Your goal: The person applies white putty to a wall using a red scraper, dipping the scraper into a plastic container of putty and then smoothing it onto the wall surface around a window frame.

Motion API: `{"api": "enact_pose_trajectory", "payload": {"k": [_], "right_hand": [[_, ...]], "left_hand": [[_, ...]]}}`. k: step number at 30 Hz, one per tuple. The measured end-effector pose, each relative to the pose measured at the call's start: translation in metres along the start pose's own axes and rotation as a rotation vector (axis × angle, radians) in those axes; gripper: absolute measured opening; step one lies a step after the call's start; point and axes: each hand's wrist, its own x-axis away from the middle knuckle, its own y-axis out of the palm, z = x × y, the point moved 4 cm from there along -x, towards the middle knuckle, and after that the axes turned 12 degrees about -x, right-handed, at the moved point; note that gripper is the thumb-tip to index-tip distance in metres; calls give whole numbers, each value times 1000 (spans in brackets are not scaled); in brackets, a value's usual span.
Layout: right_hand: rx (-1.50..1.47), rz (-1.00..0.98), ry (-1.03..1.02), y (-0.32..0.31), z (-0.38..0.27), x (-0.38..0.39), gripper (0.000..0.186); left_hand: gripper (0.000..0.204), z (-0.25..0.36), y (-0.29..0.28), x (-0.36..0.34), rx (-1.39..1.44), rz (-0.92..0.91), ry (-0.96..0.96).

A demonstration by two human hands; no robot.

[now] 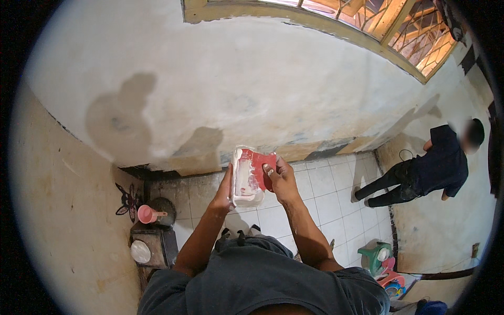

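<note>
In front of my body, my left hand [224, 190] is closed on the left side of a small rectangular tub [248, 200] smeared with white paste. My right hand [282, 180] grips a flat red scraper [258, 164], its thumb pressed on the top face. White streaks cover part of the scraper, which lies against the tub. White paste also marks the right thumb. The left fingers are partly hidden behind the tub.
Ahead stands a patchy white wall [210, 89] below a yellow-framed window [310, 21]. A pink dipper [148, 213] sits near a dark cabinet [165, 244] at left. A person in dark clothes [433, 163] stands at right, beyond a green stool [374, 258] on the tiled floor [336, 194].
</note>
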Motion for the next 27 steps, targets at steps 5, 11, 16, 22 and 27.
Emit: {"api": "enact_pose_trajectory", "payload": {"k": [5, 11, 16, 22, 27], "right_hand": [[-83, 79, 44, -13, 8, 4, 6], [-399, 203, 129, -32, 35, 22, 18], [-591, 244, 255, -33, 49, 38, 29], [-564, 238, 14, -54, 28, -4, 31], [-461, 233, -197, -66, -38, -80, 26]], "left_hand": [[63, -17, -23, -3, 183, 18, -82], [56, -20, -25, -3, 308, 12, -126], [61, -57, -63, -8, 300, 46, -121], [55, -42, -57, -6, 432, -17, -79], [62, -46, -98, -7, 250, 76, 283]]}}
